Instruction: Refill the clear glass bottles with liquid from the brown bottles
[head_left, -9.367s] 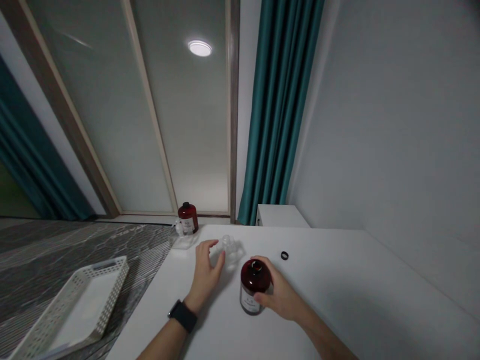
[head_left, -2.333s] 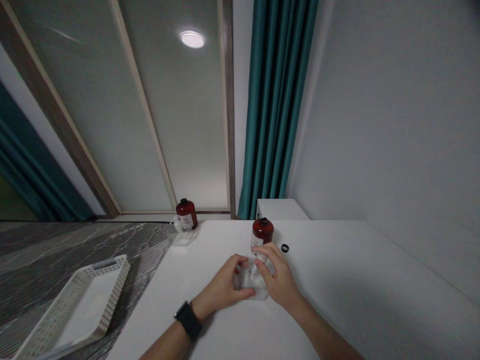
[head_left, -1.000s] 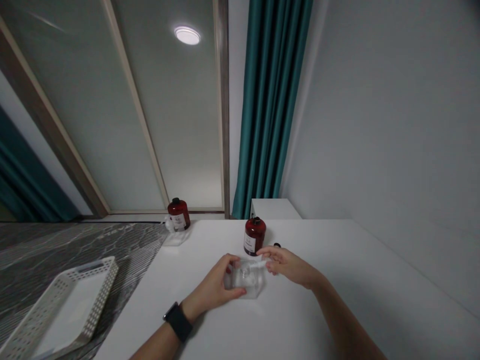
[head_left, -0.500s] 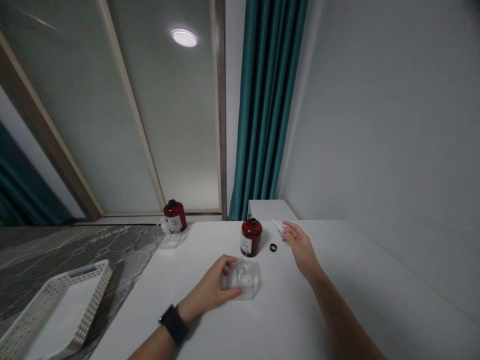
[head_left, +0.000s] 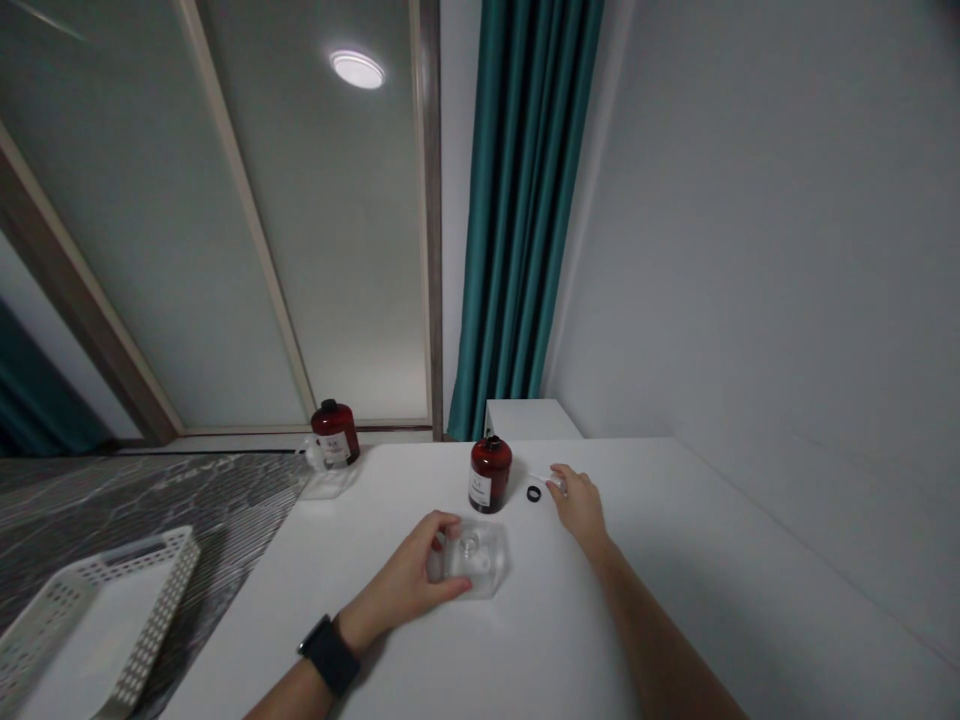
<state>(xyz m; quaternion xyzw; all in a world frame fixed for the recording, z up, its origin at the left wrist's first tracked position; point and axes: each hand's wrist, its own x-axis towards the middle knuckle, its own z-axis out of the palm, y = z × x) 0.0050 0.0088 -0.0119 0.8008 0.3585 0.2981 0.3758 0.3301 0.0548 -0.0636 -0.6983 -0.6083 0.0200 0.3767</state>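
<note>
My left hand [head_left: 415,568] is curled round the left side of a clear, angular container [head_left: 484,560] on the white table, thumb in front and fingers behind. Just beyond it stands a dark red bottle [head_left: 491,474] with a white label and a black neck. My right hand [head_left: 579,507] pinches a small clear-and-white piece with a thin white stem [head_left: 541,477], low over the tabletop; its exact kind is too small to tell. A black ring [head_left: 533,493] lies between that hand and the bottle.
A second dark red bottle [head_left: 335,433] stands at the table's far left corner, beside clear pieces [head_left: 324,482]. On the left, lower than the tabletop, is a white perforated basket [head_left: 161,610]. A white box-like surface [head_left: 531,418] adjoins the far edge, near a green curtain [head_left: 525,220].
My right hand has come down towards the tabletop, and the small piece in it has tilted from slanting upward to nearly level. My left hand keeps its hold. The view has shifted slightly right.
</note>
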